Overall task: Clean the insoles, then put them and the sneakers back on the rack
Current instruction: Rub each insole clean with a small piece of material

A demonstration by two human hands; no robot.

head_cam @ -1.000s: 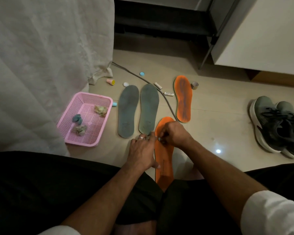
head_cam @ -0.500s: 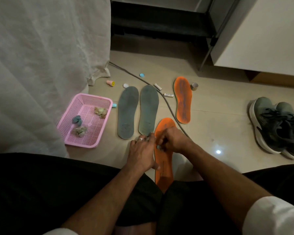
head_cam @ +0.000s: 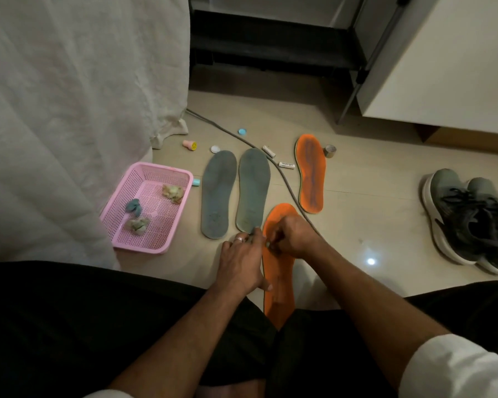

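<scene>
At lower centre the left hand [head_cam: 240,264] grips the edge of the near orange insole [head_cam: 279,285] on the floor, while the right hand [head_cam: 292,235], fingers curled, pinches something tiny against it. Two grey insoles [head_cam: 236,191] lie just above; sneakers [head_cam: 472,219] sit at the right edge.

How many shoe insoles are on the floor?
4. Two grey insoles lie side by side next to the pink basket. One orange insole lies farther right. Another orange insole is under both hands. The sneakers might hide more.
</scene>
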